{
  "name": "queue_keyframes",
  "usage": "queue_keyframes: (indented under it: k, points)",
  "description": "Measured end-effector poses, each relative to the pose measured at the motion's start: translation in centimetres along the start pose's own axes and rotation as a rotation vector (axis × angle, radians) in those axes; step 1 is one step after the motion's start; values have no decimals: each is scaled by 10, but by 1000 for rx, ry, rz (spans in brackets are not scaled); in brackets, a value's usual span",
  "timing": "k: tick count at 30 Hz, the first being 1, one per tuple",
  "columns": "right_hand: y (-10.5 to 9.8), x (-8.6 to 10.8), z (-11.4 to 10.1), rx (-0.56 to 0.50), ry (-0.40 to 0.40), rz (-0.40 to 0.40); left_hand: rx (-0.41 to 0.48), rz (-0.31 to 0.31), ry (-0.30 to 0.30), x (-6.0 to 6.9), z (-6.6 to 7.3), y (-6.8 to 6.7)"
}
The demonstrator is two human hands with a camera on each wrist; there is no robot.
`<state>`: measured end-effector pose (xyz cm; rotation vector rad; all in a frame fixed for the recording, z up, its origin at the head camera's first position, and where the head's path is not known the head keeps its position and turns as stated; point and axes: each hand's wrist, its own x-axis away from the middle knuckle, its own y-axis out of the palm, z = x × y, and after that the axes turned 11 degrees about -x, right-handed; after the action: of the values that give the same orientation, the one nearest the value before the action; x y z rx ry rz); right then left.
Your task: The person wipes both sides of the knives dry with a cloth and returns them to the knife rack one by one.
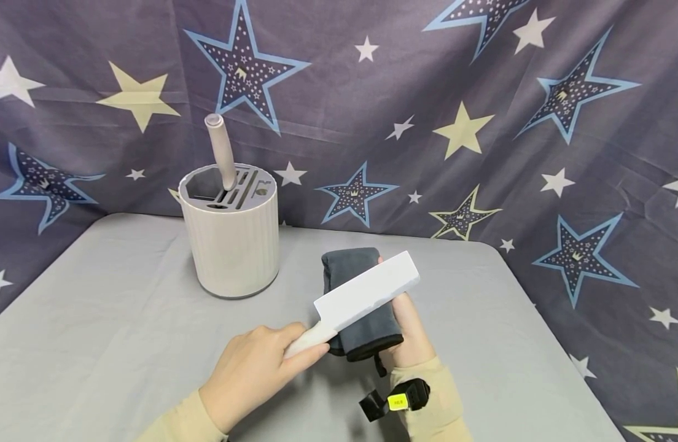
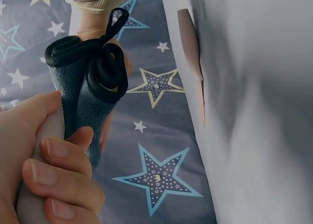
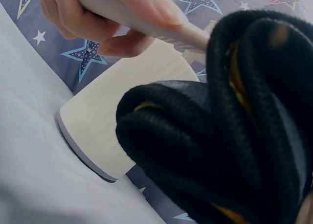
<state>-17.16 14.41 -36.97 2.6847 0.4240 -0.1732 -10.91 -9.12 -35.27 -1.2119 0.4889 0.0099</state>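
My left hand grips the pale handle of a white-bladed cleaver, thumb and fingers wrapped about it. The blade slants up to the right across a folded dark grey cloth with black edging. My right hand holds this cloth from behind and the right side, most of its fingers hidden by cloth and blade. In the left wrist view the cloth shows its black rolled edges and a hanging loop. Bulky folds of the cloth fill much of the right wrist view.
A cream ribbed knife block with a slotted grey top stands at the back left of the grey table. One pale handle sticks up from it. Behind the table hangs a star-patterned curtain.
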Motion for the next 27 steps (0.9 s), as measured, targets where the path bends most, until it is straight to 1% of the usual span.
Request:
queue_keyframes:
  k: [2, 3, 5, 6, 7, 9, 10, 11, 13, 15, 16, 17, 20, 22, 23, 24, 25, 26, 27]
  points:
    - [-6, 5, 3, 167, -154, -55, 0, -3, -4, 1, 0, 0]
    - [-8, 6, 4, 201, -212, -81, 0, -3, -6, 1, -1, 0]
    - [-9, 6, 5, 171, -226, -108, -1, -4, -6, 1, -1, 0]
    - [-9, 4, 5, 113, -196, -119, -1, -3, -5, 2, -1, -1]
    - [-9, 4, 5, 75, -178, -113, -1, -3, -4, 2, -1, -1]
    - [-10, 4, 3, 40, -173, -121, 0, -2, -2, 2, -1, -1]
    - [-11, 5, 3, 66, -194, -132, 1, -2, 0, 2, -2, -1]
    - [-12, 5, 2, 113, -227, -142, 2, -1, 0, 2, -2, -1]
    - [-16, 9, 1, 279, -354, -144, 2, 2, 1, 2, -3, -1]
    - [-19, 9, 0, 360, -407, -146, 1, 6, 1, 3, -3, -1]
    - [-21, 10, 0, 410, -428, -132, 2, 7, 0, 3, -4, -1]
    - [-22, 10, -1, 411, -427, -127, 2, 8, 0, 3, -4, -1]
    - [-22, 10, -2, 320, -371, -124, -1, 6, -2, 3, -4, -1]
    - [-20, 7, -4, 145, -252, -100, -1, 3, -5, 3, -4, -1]
    - [-18, 5, -5, 77, -211, -82, -2, 3, -6, 3, -4, -1]
    - [-17, 4, -6, 46, -185, -57, -1, 2, -7, 3, -4, -1]
    - [-15, 1, -9, -14, -141, -22, 0, 2, -8, 3, -4, -1]
    - [-13, -1, -12, -42, -113, 5, 0, 1, -9, 4, -4, -1]
    - [-11, -3, -15, -105, -48, 43, 0, -1, -10, 4, -4, -1]
